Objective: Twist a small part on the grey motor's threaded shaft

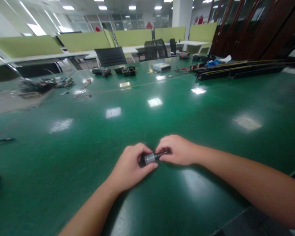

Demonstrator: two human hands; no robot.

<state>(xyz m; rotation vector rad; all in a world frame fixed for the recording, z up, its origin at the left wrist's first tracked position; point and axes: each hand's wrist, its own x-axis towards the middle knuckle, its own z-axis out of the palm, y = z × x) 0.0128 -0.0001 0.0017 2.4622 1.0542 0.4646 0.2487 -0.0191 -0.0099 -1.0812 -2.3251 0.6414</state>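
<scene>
Silver-grey cylindrical part pinched between left hand and right hand, fingers closed on both ends, held just above green table, near its front edge.

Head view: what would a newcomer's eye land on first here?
First, the two hands meeting low in the middle: the left hand and right hand both grip a small metal cylinder with a dark end, just above the table. Next, the glossy green table filling the view, with ceiling lights mirrored in it. At its far edge lie long dark rails on the right and tangled wires on the left.
</scene>
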